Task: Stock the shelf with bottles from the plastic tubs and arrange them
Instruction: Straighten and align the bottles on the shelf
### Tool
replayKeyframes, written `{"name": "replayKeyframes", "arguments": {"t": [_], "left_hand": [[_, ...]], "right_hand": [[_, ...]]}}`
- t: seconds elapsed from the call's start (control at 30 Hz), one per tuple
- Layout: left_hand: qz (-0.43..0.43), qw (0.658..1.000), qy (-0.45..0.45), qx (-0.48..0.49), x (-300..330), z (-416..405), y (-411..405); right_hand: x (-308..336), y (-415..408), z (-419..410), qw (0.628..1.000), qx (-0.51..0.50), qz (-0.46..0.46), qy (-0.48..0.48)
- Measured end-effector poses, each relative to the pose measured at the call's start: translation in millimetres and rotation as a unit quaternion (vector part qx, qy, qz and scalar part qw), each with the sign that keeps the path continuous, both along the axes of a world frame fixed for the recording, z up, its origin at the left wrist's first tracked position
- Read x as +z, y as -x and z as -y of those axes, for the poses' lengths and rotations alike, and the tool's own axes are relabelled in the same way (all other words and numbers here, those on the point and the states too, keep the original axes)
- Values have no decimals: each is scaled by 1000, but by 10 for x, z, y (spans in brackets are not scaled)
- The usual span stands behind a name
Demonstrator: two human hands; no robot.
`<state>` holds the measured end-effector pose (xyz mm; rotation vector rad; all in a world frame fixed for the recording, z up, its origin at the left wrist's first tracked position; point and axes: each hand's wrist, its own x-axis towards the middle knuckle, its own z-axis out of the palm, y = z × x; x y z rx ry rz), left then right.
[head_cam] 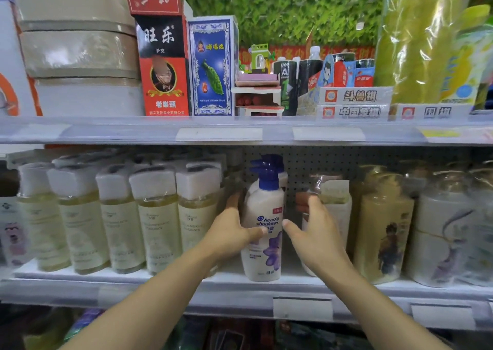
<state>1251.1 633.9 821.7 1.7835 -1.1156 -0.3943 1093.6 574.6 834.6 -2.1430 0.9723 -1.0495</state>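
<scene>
Shop shelving fills the view, and on the middle shelf (pixel 160 276) a row of pale yellow bottles (pixel 157 224) is seen at left. Just right of them, the upright white pump bottle (pixel 262 232) is gripped by the left hand (pixel 229 233), thumb across its label. The right hand (pixel 316 232) is held open beside it, its thumb tip just short of the bottle, nearer the wrapped bottles (pixel 381 229).

Lighting bright, even, from above; upper shelf (pixel 240 133) casts soft shadow over lower bottle tops; glare on yellow plastic wrap (pixel 426 37); wide-angle bowing at edges; periphery and bottom soft, smeared; centre reasonably sharp.
</scene>
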Motion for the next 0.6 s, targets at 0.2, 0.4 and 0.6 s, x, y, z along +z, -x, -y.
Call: {"name": "replayKeyframes", "arguments": {"t": [0.2, 0.4, 0.6], "left_hand": [[-14, 1000, -9, -12, 13, -1, -6], [-51, 998, -39, -30, -64, -14, 9], [-52, 998, -27, -34, -115, -19, 7]], "right_hand": [[-106, -96, 50, 983, 86, -85, -141], [-394, -249, 238, 959, 170, -58, -222], [-509, -293, 398, 949, 215, -58, -223]]}}
